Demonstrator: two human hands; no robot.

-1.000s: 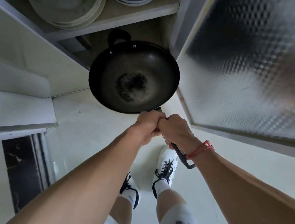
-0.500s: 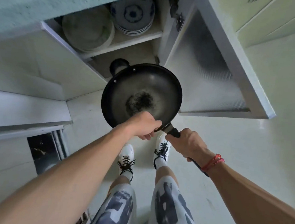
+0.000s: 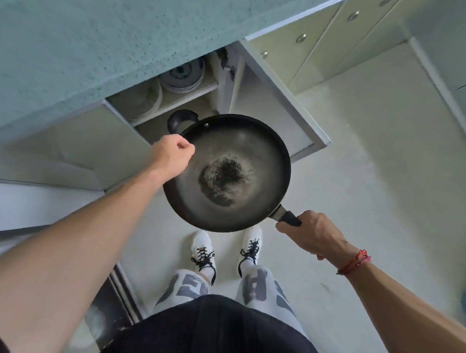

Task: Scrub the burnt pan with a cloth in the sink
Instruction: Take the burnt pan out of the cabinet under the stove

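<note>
A black pan [image 3: 245, 146] with a burnt dark patch [image 3: 223, 178] in its middle hangs level above the floor, in front of an open low cabinet. My right hand [image 3: 311, 235] grips its long black handle [image 3: 288, 217] at the lower right. My left hand [image 3: 170, 157] is curled over the pan's left rim, just below the small loop handle [image 3: 180, 118]. No sink and no cloth are in view.
The teal countertop [image 3: 97, 40] juts out above the cabinet, whose door [image 3: 285, 102] stands open to the right of the pan. Stacked plates [image 3: 184, 75] sit on its shelf. My legs and white shoes [image 3: 251, 247] stand on pale floor below the pan.
The pan has come out of the cabinet and risen. My left hand left the long handle and moved to the far left rim. The view pulled back and up.
</note>
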